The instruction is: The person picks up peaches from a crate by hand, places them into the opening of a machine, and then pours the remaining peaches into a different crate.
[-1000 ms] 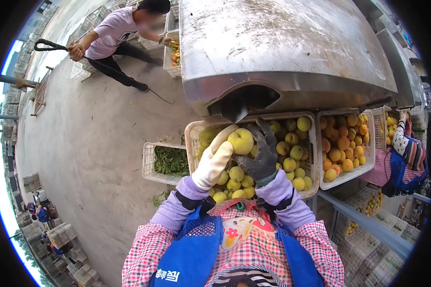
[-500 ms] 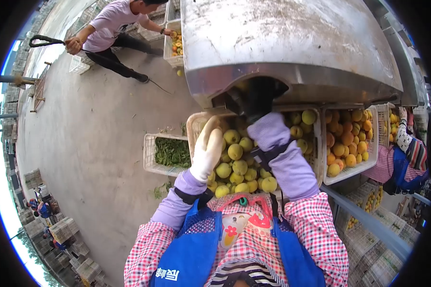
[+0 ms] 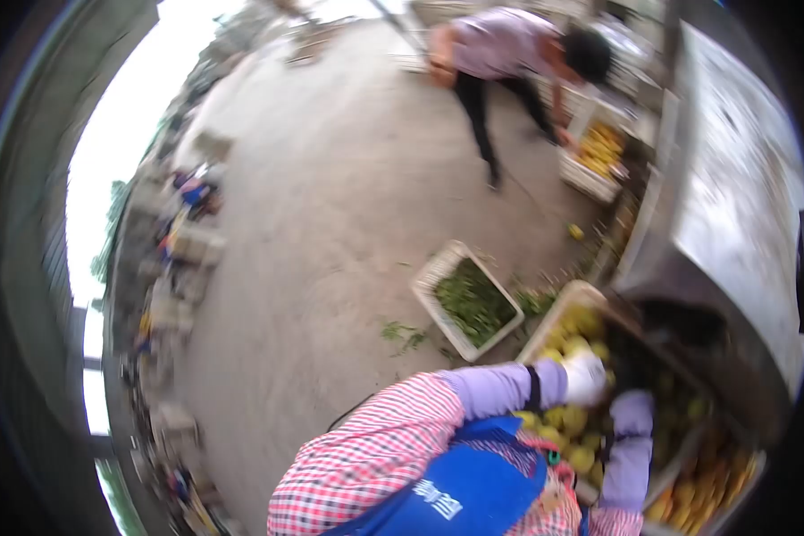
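My left hand (image 3: 586, 375), in a white glove, is over the crate (image 3: 545, 323) of yellow-green fruit that look like peaches (image 3: 573, 418). Motion blur hides its fingers, and I cannot make out whether it touches a fruit. My right hand (image 3: 632, 364), in a dark glove, is over the same crate, below the dark opening (image 3: 688, 326) of the metal machine (image 3: 732, 214). It blends into the shadow, so its fingers and anything in them are hidden.
A crate of green leaves (image 3: 469, 299) stands on the concrete floor to the left. Orange fruit (image 3: 701, 487) fill a crate at lower right. Farther off, a person (image 3: 500, 54) bends over a crate of yellow fruit (image 3: 601, 152). A loose fruit (image 3: 575, 231) lies on the floor.
My view has swung left, shifting the machine and crates to the right. My right hand has come out of the machine's opening. My left hand has moved from the crate's side over the fruit.
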`<state>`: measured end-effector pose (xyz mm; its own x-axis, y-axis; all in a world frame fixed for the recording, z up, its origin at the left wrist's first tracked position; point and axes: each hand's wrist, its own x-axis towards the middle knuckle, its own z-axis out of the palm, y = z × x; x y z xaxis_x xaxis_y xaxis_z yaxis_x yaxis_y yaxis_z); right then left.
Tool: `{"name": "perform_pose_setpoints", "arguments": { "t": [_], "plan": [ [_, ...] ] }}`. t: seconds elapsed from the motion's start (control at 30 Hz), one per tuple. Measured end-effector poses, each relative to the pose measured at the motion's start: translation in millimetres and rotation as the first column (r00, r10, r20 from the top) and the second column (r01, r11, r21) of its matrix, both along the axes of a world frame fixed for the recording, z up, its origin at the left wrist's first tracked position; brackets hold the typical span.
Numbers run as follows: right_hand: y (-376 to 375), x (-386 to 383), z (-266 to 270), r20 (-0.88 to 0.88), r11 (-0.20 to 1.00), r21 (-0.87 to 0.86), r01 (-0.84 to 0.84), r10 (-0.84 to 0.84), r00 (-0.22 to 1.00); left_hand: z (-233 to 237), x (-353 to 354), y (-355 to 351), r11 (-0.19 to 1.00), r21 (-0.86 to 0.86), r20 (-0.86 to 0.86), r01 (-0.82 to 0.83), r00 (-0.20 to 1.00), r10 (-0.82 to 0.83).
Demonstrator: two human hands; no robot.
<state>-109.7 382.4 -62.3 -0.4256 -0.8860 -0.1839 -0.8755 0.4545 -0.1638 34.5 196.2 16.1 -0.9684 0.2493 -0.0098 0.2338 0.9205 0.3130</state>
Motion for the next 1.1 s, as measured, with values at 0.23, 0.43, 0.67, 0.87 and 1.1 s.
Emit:
{"name": "perform_pose_setpoints", "arguments": {
  "t": [0.23, 0.43, 0.67, 0.87, 1.1],
  "plan": [
    [10.5, -42.4, -5.2, -0.18, 0.798, 0.556, -0.233, 0.39, 0.903, -0.3, 8.2, -24.7, 0.846, 0.343, 0.223, -0.408, 0.91, 0.349],
    [15.1, -39.6, 9.7, -0.139, 0.639, 0.734, -0.232, 0.475, 0.869, -43.8, -48.6, -26.5, 0.952, 0.172, 0.426, -0.252, 0.891, 0.159],
    [78.8, -5.3, 98.4, 0.056, 0.915, 0.367, 0.169, -0.203, 0.978, 16.1, -29.3, -44.8, 0.93, 0.169, 0.579, -0.326, 0.797, 0.174],
    [65.5, 57.9, 153.6, 0.378, 0.895, -0.176, 0.41, -0.323, 0.868, 5.1, -27.1, -48.3, 0.894, 0.25, 0.505, -0.371, 0.838, 0.206],
    [2.2, 64.3, 162.4, 0.351, 0.81, -0.508, 0.294, -0.117, 0.929, 46.7, -17.6, -29.9, 0.859, 0.422, -0.008, -0.288, 0.947, 0.322]
  ]
}}
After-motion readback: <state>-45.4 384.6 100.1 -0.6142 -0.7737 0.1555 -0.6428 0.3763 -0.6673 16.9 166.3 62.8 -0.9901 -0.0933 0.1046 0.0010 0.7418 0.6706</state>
